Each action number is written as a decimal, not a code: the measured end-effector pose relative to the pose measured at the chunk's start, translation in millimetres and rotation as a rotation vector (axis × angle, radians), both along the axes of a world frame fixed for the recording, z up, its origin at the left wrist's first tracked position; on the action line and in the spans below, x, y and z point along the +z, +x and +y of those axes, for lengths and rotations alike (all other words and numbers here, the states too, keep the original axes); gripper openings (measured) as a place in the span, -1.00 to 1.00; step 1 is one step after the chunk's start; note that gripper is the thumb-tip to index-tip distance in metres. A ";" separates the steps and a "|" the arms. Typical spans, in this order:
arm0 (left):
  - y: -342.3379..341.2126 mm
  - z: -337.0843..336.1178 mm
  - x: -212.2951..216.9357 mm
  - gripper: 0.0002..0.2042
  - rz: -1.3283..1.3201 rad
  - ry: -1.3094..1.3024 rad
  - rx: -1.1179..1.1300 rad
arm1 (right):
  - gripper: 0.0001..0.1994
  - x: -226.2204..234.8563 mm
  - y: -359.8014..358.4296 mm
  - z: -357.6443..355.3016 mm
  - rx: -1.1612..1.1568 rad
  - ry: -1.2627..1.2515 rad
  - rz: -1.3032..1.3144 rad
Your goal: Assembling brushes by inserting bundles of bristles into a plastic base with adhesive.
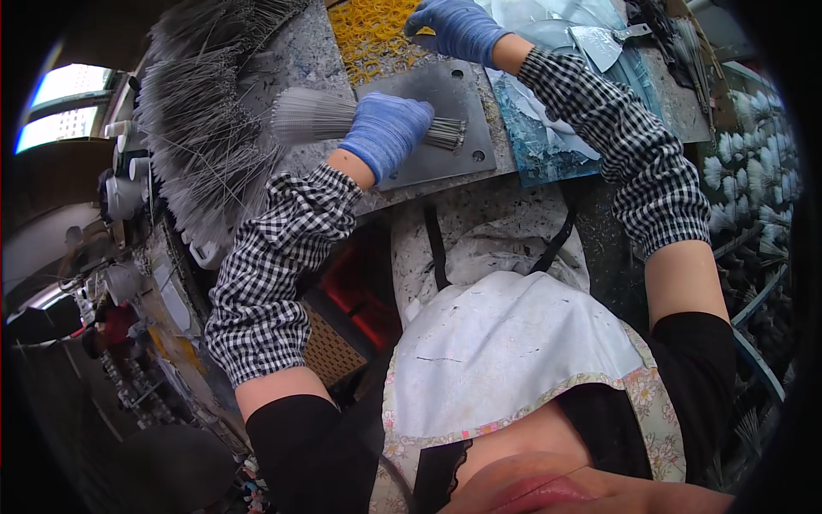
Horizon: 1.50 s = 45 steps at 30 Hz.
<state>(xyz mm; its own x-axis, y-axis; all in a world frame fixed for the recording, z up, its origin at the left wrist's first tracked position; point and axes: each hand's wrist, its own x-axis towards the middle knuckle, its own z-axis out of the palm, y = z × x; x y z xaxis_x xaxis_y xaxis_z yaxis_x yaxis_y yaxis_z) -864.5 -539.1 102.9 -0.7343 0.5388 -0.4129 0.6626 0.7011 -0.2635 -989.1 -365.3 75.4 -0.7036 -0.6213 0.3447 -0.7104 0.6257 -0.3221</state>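
My left hand [387, 133], in a blue knitted glove, is wrapped around a bundle of thin grey wire-like strands [310, 115]. The strands fan out to the left, and their narrow, gathered ends stick out on the right. The bundle is held over a flat grey metal plate [458, 98] with holes near its corners. At the far edge, my right hand [458, 32], gloved the same way, has its fingers curled beside a spread of small yellow rings [370, 36]. A bit of yellow shows at those fingertips, but whether they grip a ring is unclear.
A large heap of loose grey strands [201, 128] covers the bench's left side. To the right lie a bluish glass-like sheet [548, 154] with a whitish coating and a broad scraper [598, 47]. Many white-tufted bundles [753, 180] stand at the far right.
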 end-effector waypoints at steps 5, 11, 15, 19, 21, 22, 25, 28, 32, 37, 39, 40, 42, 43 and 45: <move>18.9 1.0 51.7 -0.68 0.007 0.874 0.263 | -0.82 -30.9 -43.8 -19.9 -0.121 0.140 -0.029; 25.4 -17.5 79.8 -0.82 -0.159 1.389 0.546 | -0.80 -35.5 -50.0 -24.3 -0.126 0.185 0.037; 10.0 -26.6 81.7 -0.77 -0.166 1.594 0.710 | -0.72 -8.6 -37.6 -15.0 -0.129 0.042 -0.150; -5.7 -37.3 71.4 -0.75 -0.069 1.666 0.708 | -0.53 28.3 8.7 -21.2 0.122 -0.622 -0.628; -12.9 -42.9 62.1 -0.75 -0.275 1.714 0.735 | -0.76 55.8 46.2 -12.6 0.228 -0.843 -0.972; -13.6 -44.9 58.3 -0.79 -0.402 1.814 0.678 | -0.76 51.7 47.6 -3.1 0.228 -0.841 -0.968; -20.9 -44.2 49.9 -0.78 -0.416 1.928 0.604 | -0.71 42.0 52.9 21.0 0.801 -1.341 -1.172; -0.8 -30.9 68.7 -0.82 -0.317 1.759 0.618 | -0.64 89.5 92.6 23.6 0.780 -0.979 -0.987; 9.8 -10.2 73.4 -0.76 -0.459 1.635 0.580 | -0.63 91.4 104.9 51.1 0.279 -0.823 -0.671; 11.6 -12.1 26.9 -0.78 -0.690 1.885 0.485 | -0.67 109.4 134.2 -3.7 0.343 -0.827 -0.048; 25.2 11.8 16.6 -0.75 0.155 0.948 0.003 | -0.48 126.8 139.2 -6.8 -0.054 -0.717 0.122; 42.0 41.9 54.6 -0.74 0.149 0.648 -0.003 | -0.44 104.6 100.8 31.2 -0.169 -0.409 -0.092; 41.2 35.4 59.8 -0.72 0.247 0.897 -0.151 | -0.37 73.3 72.3 62.4 -0.230 -0.395 -0.663; 34.2 37.9 64.2 -0.71 0.272 0.962 -0.175 | -0.35 56.4 68.8 71.6 -0.226 -0.676 -1.011; 33.0 28.3 77.1 -0.70 0.053 1.164 0.118 | -0.36 68.5 85.1 53.4 0.227 -1.531 -1.660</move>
<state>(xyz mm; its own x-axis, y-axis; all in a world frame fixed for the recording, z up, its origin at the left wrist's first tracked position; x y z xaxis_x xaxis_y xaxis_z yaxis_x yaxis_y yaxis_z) -831.5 -510.9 179.9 -0.8066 0.4988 0.3171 0.5847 0.5942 0.5524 -903.9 -312.0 143.9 -0.7609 -0.6343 -0.1367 0.6015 -0.6105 -0.5153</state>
